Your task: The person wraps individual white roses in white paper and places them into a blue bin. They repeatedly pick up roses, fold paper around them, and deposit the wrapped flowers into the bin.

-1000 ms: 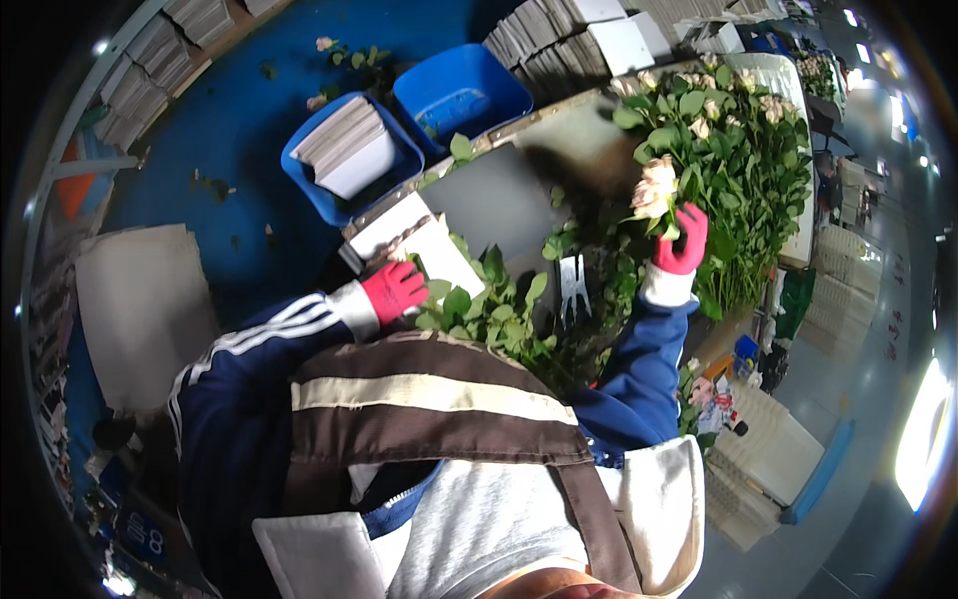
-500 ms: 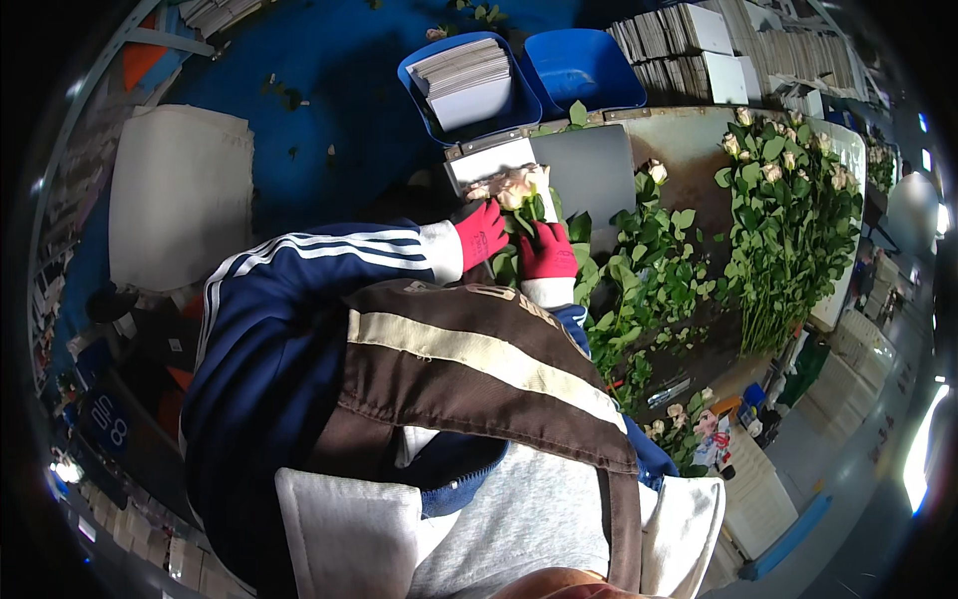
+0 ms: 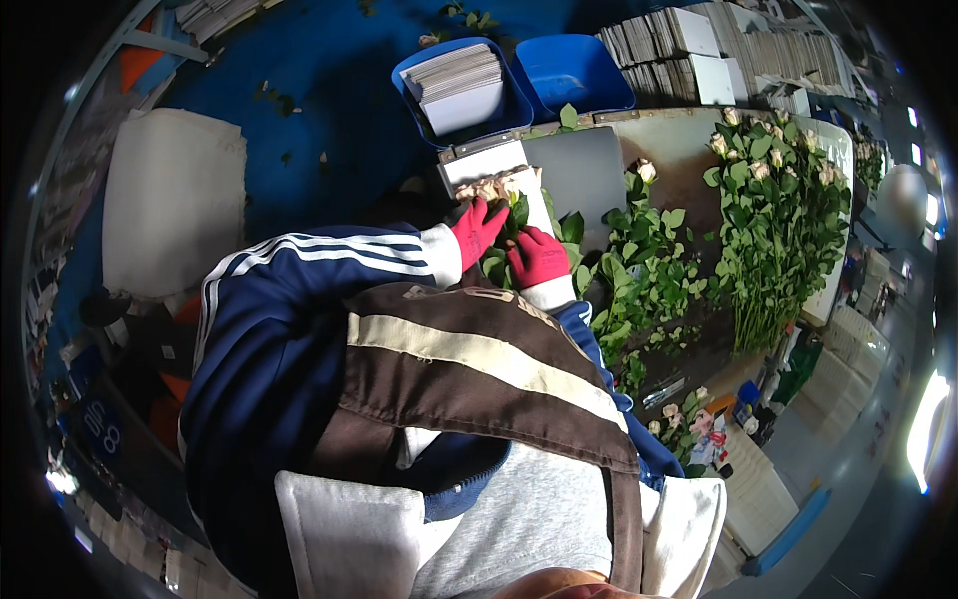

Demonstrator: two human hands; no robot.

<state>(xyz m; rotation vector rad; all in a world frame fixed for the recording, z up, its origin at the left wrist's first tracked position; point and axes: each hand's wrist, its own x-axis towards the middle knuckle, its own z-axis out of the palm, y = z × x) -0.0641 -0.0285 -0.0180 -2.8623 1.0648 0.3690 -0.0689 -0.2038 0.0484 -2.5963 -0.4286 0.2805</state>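
Note:
My left hand and my right hand, both in pink gloves, are side by side at the near edge of the bench, closed on a small bunch of pale pink roses. The left fingers are just below the flower heads, the right ones around the leafy stems a little lower. The heads lie over a white board, beside a grey mat. Leafy stems and a single rose lie just right of the hands. The stems under my fingers are mostly hidden.
Many roses lie along the bench's right. Blue bins, one holding paper sheets, and stacked paper stand behind. A pale sheet is at left. Pliers-like tools and cut flowers are near the lower right.
My right hand has brought roses leftward from the right side of the bench to beside my left hand. The view has turned. Over the last half second the flower heads have settled slightly lower.

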